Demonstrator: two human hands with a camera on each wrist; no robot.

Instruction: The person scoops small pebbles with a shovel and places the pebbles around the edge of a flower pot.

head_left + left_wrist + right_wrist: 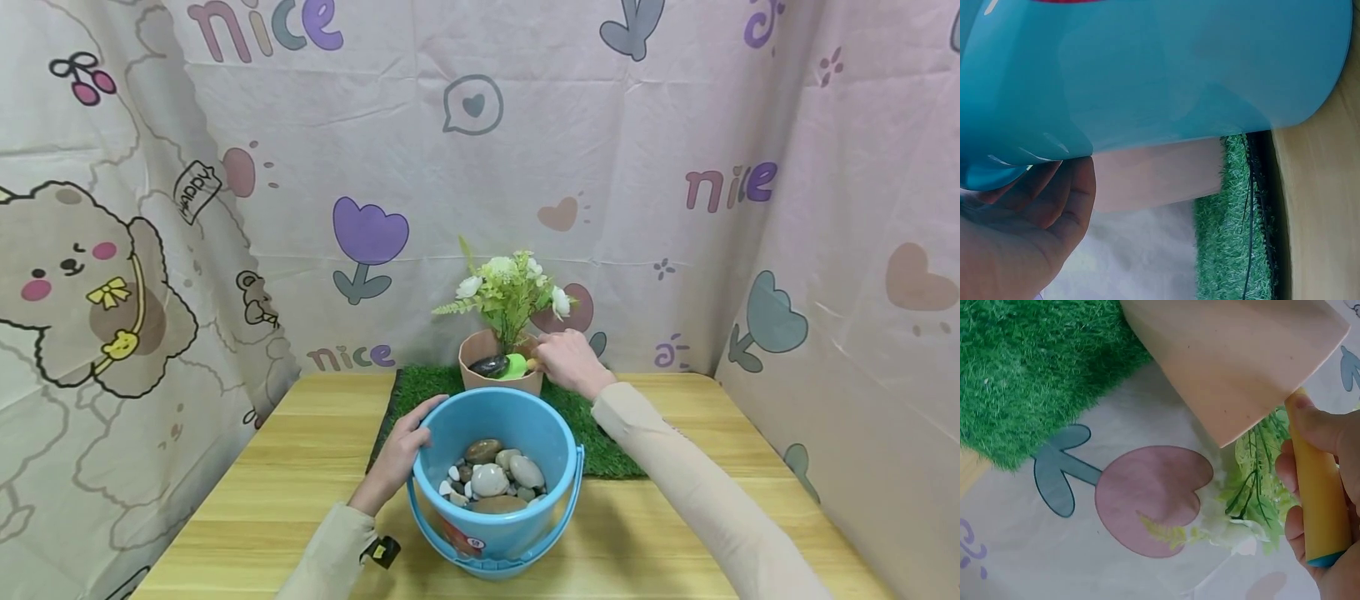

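Note:
My left hand (401, 450) grips the rim of a blue bucket (487, 417), thumb over the edge and fingers against the outer wall. Stones of several sizes (490, 481) lie inside the bucket. Behind it stands a pinkish-tan flowerpot (531, 385) holding white flowers with green leaves (510, 287). My right hand (570, 362) holds a toy shovel by its yellow handle (1319, 494), fingers wrapped round it at the pot's right rim. The shovel's green blade (516, 367) reaches into the pot, right beside a dark glossy stone (489, 366).
An artificial grass mat (431, 382) lies under the pot, on a wooden table (300, 475). The bucket's handle (576, 492) hangs down around its front. A printed cloth (472, 183) hangs behind and at both sides.

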